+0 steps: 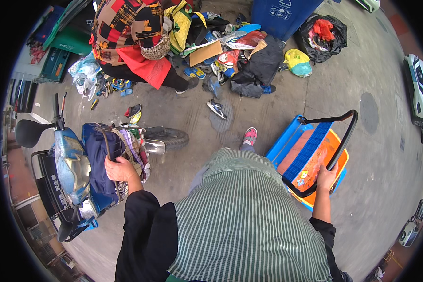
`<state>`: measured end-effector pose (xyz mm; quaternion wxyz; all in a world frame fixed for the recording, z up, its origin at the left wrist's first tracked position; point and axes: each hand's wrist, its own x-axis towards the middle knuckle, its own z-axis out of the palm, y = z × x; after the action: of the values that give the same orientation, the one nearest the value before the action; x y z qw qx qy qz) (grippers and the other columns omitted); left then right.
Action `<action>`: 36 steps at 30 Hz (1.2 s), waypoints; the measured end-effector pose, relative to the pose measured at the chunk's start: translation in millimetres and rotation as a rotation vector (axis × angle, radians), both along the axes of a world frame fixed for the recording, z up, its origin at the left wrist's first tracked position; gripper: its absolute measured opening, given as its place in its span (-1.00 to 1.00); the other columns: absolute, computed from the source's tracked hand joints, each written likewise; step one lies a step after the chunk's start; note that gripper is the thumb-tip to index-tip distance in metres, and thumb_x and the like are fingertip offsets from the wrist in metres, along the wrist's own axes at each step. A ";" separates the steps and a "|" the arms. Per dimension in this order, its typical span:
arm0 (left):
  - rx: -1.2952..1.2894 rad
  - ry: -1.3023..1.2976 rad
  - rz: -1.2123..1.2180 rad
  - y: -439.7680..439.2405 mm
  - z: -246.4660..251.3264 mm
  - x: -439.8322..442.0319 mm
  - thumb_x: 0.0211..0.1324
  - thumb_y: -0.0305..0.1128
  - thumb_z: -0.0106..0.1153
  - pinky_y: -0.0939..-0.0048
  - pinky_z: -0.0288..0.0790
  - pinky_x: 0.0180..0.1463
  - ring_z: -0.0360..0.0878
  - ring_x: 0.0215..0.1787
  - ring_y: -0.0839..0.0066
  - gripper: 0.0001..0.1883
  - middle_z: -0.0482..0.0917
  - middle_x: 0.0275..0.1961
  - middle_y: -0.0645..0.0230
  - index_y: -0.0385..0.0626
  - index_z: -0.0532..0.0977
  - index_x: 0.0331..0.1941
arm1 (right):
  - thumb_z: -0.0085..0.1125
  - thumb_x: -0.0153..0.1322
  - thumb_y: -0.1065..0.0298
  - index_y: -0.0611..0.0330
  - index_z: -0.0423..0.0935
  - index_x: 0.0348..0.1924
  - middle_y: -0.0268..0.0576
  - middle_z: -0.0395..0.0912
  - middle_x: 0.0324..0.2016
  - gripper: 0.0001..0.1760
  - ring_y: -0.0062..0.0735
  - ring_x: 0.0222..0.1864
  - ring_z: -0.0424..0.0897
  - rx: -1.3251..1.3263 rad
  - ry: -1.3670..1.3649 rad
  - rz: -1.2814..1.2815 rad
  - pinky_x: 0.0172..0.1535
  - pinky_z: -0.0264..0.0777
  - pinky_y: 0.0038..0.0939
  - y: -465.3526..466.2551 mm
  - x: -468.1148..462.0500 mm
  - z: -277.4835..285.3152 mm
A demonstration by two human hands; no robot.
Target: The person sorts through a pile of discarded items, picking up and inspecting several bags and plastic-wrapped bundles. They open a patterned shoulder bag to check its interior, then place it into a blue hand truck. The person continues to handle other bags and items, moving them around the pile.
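Observation:
On the left, my left hand (121, 169) grips the metal rim (106, 141) of a wire basket on the front of a blue scooter (70, 158). Dark blue cloth (100, 155) fills part of this basket, with striped and pale items beside it. My right hand (326, 179) is closed around the black tubular handle (346, 139) of a blue cart (285, 139). An orange tub (339, 149) sits in the cart, its bottom scattered with small scraps. A blue slatted panel (308, 149) crosses over the tub.
A person in a patterned top (127, 31) bends beside a heap of shoes and bags (229, 53). A blue wheeled bin (285, 17) and an open black rubbish bag (320, 38) stand behind. A loose shoe (217, 108) lies ahead on wet concrete. A white car (421, 91) is far right.

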<state>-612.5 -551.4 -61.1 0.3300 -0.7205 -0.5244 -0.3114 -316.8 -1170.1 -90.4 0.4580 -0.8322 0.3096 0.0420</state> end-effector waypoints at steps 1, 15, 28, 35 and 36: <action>-0.002 -0.003 0.000 0.0 0.1 0.3 0.03 -0.30 0.14 0.20 0.33 0.06 0.56 -0.02 0.31 -0.61 0.60 -0.06 0.39 0.03 0.47 0.02 | 0.10 0.32 0.50 0.06 0.24 0.31 -0.27 0.48 -0.56 -0.33 -0.53 -0.63 0.48 0.005 0.020 -0.006 -0.57 0.39 -0.43 -0.5 0.0 -0.3; 0.009 -0.021 -0.022 -1.6 0.8 0.4 -0.01 -0.31 0.15 0.22 0.32 0.06 0.56 -0.02 0.33 -0.57 0.60 -0.03 0.42 0.04 0.47 0.03 | 0.14 0.37 0.42 0.07 0.22 0.27 -0.26 0.41 -0.66 -0.40 -0.52 -0.76 0.38 -0.010 0.017 0.002 -0.71 0.29 -0.42 3.9 0.1 9.8; -0.010 -0.069 -0.108 -6.2 5.2 -2.3 -0.08 -0.34 0.17 0.23 0.31 0.01 0.55 -0.08 0.28 -0.50 0.59 -0.03 0.38 0.03 0.46 0.06 | 0.07 0.35 0.51 0.05 0.13 0.35 -0.23 0.42 -0.65 -0.30 -0.46 -0.77 0.40 -0.013 0.022 0.031 -0.73 0.30 -0.39 -0.6 -1.2 8.6; -0.022 -0.084 -0.118 -7.8 6.5 -0.6 -0.07 -0.36 0.17 0.22 0.30 0.08 0.54 -0.02 0.29 -0.49 0.59 -0.03 0.37 0.00 0.45 0.08 | 0.05 0.35 0.51 0.03 0.17 0.31 -0.26 0.41 -0.64 -0.35 -0.49 -0.73 0.41 0.023 0.023 0.035 -0.70 0.32 -0.41 -8.9 -2.2 -0.2; -0.026 -0.079 -0.123 -8.2 6.4 -1.0 -0.07 -0.36 0.17 0.22 0.30 0.09 0.54 -0.01 0.29 -0.49 0.58 -0.02 0.36 0.00 0.45 0.08 | 0.05 0.35 0.50 0.02 0.18 0.29 -0.26 0.42 -0.63 -0.36 -0.50 -0.73 0.41 0.002 0.028 0.051 -0.69 0.32 -0.41 -9.8 -1.9 -0.7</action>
<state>-613.5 -559.6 -54.7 0.2797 -0.7429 -0.4956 -0.3525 -318.8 -1179.9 -91.2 0.4531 -0.8388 0.2947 0.0655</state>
